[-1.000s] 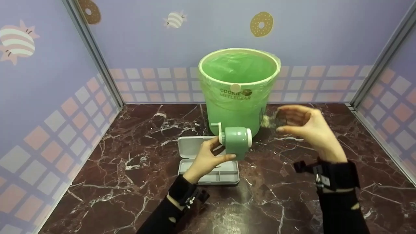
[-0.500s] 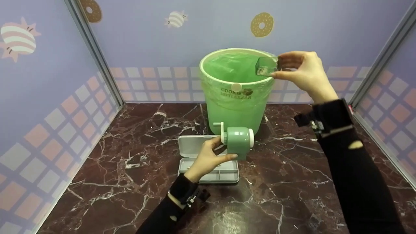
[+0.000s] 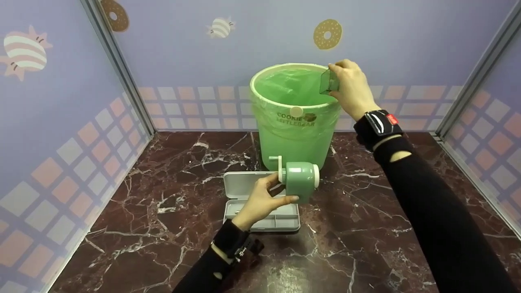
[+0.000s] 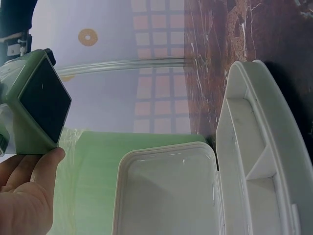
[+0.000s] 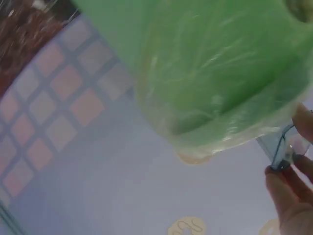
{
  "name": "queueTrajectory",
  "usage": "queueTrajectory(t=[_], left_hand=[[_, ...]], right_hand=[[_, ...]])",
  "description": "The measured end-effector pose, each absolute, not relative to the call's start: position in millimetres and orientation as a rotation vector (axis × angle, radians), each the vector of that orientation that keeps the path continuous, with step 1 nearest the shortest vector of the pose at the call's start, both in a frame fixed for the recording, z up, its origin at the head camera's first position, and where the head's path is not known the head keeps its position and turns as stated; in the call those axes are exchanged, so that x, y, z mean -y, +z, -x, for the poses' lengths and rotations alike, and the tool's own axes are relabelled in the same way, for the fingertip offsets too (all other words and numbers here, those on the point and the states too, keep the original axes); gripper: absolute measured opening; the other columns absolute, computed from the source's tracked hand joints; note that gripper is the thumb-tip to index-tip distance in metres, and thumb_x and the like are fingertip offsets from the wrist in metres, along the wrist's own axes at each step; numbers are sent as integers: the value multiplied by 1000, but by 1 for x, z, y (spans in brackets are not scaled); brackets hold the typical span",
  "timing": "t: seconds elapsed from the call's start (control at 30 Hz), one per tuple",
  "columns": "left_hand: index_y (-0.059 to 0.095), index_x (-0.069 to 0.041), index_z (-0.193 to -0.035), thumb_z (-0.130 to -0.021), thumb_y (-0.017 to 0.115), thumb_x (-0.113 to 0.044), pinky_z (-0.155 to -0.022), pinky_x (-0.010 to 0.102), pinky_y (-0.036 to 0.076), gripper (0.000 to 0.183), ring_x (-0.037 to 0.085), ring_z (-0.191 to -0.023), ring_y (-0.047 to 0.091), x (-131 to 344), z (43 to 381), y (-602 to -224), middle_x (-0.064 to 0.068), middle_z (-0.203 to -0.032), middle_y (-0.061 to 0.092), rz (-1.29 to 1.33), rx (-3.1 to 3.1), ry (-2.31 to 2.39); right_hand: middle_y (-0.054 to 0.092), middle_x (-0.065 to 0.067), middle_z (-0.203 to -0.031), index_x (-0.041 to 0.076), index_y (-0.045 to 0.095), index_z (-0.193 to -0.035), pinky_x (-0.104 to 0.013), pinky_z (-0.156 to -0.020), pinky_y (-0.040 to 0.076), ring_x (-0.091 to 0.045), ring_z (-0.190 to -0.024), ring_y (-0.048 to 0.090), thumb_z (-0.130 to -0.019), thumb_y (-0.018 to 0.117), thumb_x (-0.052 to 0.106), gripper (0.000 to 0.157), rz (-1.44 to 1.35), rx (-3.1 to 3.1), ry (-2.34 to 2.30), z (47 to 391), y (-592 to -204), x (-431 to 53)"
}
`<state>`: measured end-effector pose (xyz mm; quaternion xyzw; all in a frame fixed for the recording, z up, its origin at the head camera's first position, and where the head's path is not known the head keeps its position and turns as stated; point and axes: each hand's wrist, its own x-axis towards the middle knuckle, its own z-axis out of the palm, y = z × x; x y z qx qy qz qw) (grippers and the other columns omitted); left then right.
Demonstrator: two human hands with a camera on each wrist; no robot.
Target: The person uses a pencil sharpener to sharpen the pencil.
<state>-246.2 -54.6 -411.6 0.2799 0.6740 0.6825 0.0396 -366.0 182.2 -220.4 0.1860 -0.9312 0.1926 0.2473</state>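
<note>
In the head view my left hand holds a green hand-crank pencil sharpener, crank toward the left, above the table. The left wrist view shows a dark square face on the sharpener. My right hand pinches a small see-through box, like a shavings drawer, tilted at the right rim of a green trash bin. A clear bag lines the bin. In the right wrist view, fingers grip the see-through box beside the bag. How much lies inside the box cannot be told.
An open pale grey pencil case with compartments lies under and behind my left hand, in front of the bin. Purple patterned walls enclose the dark red marbled table. Small light specks dot the table right of the case.
My right hand has lifted the see-through box from beside the bin up to its rim, then moved left and turned it over the opening. My left hand and the sharpener have hardly moved.
</note>
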Motion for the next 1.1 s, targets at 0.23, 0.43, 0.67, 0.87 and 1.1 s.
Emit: queueTrajectory(t=[0.23,0.43,0.67,0.87,1.1], left_hand=[[53,3,-135,-78,81,-7,-109,32,44,65,30,-129,57,54,246,-412,21,-134,60,-823,-2077,2085],[52,6,-134,-79,80,-6,-109,34,44,63,32,-128,57,54,246,-411,24,-133,60,-845,-2079,2088],[52,5,-136,-78,81,-7,-110,35,44,65,33,-129,57,56,247,-412,23,-134,59,-843,-2098,2070],[53,5,-135,-79,80,-6,-110,34,44,64,32,-127,58,57,248,-412,22,-133,60,-853,-2115,2070],[52,6,-135,-79,81,-8,-109,34,44,65,33,-128,57,57,248,-413,23,-133,60,-864,-2130,2065]], right_hand=[[61,-25,-119,-10,62,-122,-43,-89,58,-38,-114,57,-86,55,-20,38,-868,2323,-122,375,-222,-179],[61,-20,-94,-13,68,-98,-35,-77,58,-31,-89,59,-89,53,-17,18,-1150,1830,-623,377,-214,-182],[66,-21,-98,-13,70,-94,-34,-91,53,-32,-95,61,-87,55,-16,17,-1251,1607,-861,378,-202,-179],[67,-21,-98,-12,70,-92,-33,-95,52,-31,-99,62,-87,56,-15,16,-1245,1575,-920,377,-199,-175],[67,-21,-98,-12,70,-93,-34,-94,53,-32,-98,63,-87,55,-16,17,-1247,1593,-887,377,-201,-174]])
